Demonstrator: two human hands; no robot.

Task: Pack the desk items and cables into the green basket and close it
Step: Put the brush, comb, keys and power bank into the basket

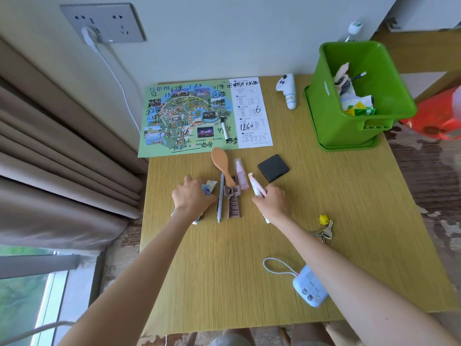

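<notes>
Green basket (331,113): glossy plastic, open-topped, cables and packets already inside; set well beyond right hand (273,203), at far desk corner. White-pink tube (255,184) pinched by right hand, likely for transfer to basket. Small packet (210,188) covered by left hand (193,198), fingers curled onto it. Pen (220,201), brown clip (232,203), pink bottle (240,174) lined up between hands, within easy reach.

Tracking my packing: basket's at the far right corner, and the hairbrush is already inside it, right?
Not quite. The head view shows the hairbrush lying on the desk, not in the basket. The basket does sit at the far right corner.
</notes>
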